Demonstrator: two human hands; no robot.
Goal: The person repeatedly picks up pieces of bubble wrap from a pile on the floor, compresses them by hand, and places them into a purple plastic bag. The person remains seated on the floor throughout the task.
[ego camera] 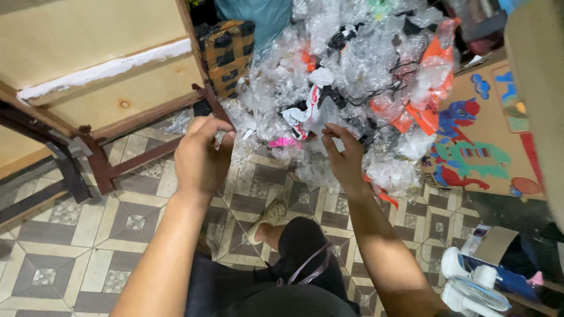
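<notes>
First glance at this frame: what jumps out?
A big heap of clear plastic bags with orange scraps fills the top centre. The left hand and right hand both reach into its near edge. A cardboard box with colourful dinosaur print sits at right on the patterned tile floor.

Warm indoor light falls from above, bright enough to read the patterned floor tiles [88, 235] clearly. Glare sparkles across the heap of clear plastic bags [352, 70], washing out detail there. Soft shadows gather under the wooden frame [100, 158] at left. The near edges bend slightly, and the beige surface [537, 88] at far right is blurred.
</notes>
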